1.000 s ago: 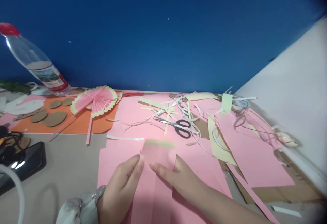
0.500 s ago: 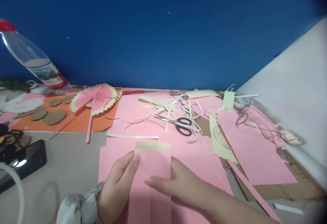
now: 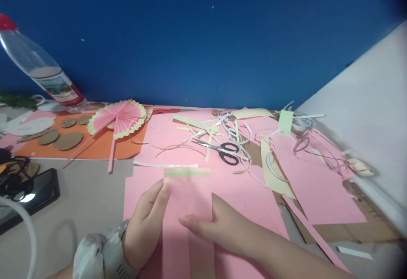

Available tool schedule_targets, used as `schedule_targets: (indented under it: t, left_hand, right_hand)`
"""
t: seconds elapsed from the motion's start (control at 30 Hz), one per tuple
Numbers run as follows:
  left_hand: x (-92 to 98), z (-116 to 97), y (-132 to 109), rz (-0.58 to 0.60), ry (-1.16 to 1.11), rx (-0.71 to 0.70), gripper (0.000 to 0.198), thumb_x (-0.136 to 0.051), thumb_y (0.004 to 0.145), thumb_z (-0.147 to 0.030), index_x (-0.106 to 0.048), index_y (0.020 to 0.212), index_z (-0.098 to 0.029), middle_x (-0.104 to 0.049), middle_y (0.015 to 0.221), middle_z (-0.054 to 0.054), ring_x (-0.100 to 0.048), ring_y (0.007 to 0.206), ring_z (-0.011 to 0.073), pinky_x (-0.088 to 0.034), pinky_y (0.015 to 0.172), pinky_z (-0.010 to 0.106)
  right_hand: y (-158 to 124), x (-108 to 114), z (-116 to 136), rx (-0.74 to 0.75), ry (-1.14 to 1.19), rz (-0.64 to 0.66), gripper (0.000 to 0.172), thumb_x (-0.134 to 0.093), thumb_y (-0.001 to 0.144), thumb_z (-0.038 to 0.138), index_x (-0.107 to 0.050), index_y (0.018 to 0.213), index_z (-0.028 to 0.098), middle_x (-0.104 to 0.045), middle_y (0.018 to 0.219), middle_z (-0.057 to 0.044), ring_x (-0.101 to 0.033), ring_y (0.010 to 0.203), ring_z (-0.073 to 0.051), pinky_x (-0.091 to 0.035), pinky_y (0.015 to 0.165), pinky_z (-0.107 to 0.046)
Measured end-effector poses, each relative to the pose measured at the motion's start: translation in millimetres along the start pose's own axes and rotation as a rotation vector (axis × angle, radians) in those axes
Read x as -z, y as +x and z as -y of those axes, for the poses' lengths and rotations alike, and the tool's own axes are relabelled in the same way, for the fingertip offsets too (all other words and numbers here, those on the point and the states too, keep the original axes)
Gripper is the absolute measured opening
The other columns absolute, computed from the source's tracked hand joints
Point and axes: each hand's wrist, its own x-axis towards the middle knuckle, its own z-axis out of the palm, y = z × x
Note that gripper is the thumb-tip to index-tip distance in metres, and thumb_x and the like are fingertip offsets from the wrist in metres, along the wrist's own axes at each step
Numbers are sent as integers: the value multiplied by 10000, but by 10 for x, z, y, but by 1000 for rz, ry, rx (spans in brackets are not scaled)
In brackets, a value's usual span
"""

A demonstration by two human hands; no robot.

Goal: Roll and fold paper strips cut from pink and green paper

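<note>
A long pink paper strip [image 3: 187, 194] with a pale yellow-green band along its far edge is held between my two hands. My left hand [image 3: 149, 219] grips its left edge, thumb on top near the band. From the right, my right hand [image 3: 219, 224] pinches it, thumb lying across the face and fingers hidden behind. Lower down, the paper shows a lengthwise step or fold, its right part darker. Beneath lies a large pink sheet [image 3: 251, 202]. Black-handled scissors [image 3: 222, 148] rest beyond, blades pointing left, among paper scraps [image 3: 237, 128].
At the left, a pleated pink paper fan [image 3: 127, 120] lies on orange paper [image 3: 130, 149] beside cardboard discs [image 3: 68, 140]. A plastic bottle [image 3: 54, 77] leans near the blue wall [image 3: 203, 46]. A phone [image 3: 38, 190] and cables are nearer. Pink paper [image 3: 324, 185] lies on cardboard [image 3: 343, 233] at the right.
The held paper has shifted slightly up and left, its banded end now close to the white strip. Its lower part shows a darker right side. Both hands keep their grip.
</note>
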Motion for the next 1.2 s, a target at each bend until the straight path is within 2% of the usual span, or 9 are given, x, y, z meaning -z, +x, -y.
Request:
schedule_targets:
  t: [0.13,0.2,0.33,0.43,0.6,0.73,0.87,0.97,1.2]
  left_hand:
    - [-13,-17,14,17,-8,-5,308,-375,925,-429,-591,945,-210,-631,910,20,-549,889,174,-457,748,237]
    - [-12,-28,10,25,7,-6,288,-376,925,-420,-567,862,-214,-593,826,5,-525,805,157,-442,702,229]
    - [-16,-60,0,159,85,-12,320,-398,906,-421,-425,667,-208,-413,640,-32,-392,603,123,-357,549,226]
    - [-29,-60,11,190,133,-8,357,-398,900,-422,-334,621,-208,-283,599,-52,-293,557,109,-285,504,225]
    - [-31,-24,44,179,146,-14,351,-360,916,-411,-328,635,-203,-298,612,-51,-307,572,107,-292,526,223]
    - [-24,-18,44,184,156,-6,352,-354,920,-418,-321,641,-205,-287,620,-51,-304,580,109,-289,534,225]
    - [-25,-10,30,186,154,-8,371,-356,917,-443,-300,636,-207,-271,618,-53,-293,575,108,-283,531,225]
    - [-21,-10,27,202,158,8,368,-339,921,-448,-316,645,-206,-280,622,-51,-301,583,109,-286,537,228]
    - [-14,-49,34,239,165,6,369,-362,909,-452,-317,639,-206,-254,614,-57,-270,569,105,-259,520,232]
  right_hand:
    - [-13,8,-16,-63,-22,-27,288,-578,829,388,-647,1029,192,-699,964,-44,-640,919,-252,-498,809,-387]
    - [3,7,-28,-36,34,-40,316,-595,822,384,-639,1067,191,-694,987,-55,-637,933,-252,-492,833,-398]
    - [56,-1,-75,56,279,-149,414,-560,844,437,-595,1176,191,-657,1119,-90,-605,1035,-242,-446,932,-420]
    - [64,11,-114,9,336,-232,450,-580,824,466,-592,1178,189,-652,1127,-109,-607,1033,-250,-457,917,-434]
    - [31,37,-132,-12,198,-137,461,-621,786,470,-614,1173,219,-706,935,-66,-642,927,-243,-447,931,-463]
    - [28,45,-121,1,168,-150,456,-626,788,454,-603,1192,244,-689,1018,-60,-630,951,-240,-468,905,-438]
    - [15,69,-107,-67,110,-112,433,-624,785,464,-616,1164,253,-698,934,-42,-645,852,-223,-463,897,-454]
    - [8,84,-94,-76,108,-106,417,-640,769,469,-633,1122,247,-694,965,-46,-643,866,-228,-456,904,-462]
    - [80,80,-142,-110,324,-259,524,-700,695,495,-627,1101,173,-690,1006,-110,-622,973,-294,-475,860,-476]
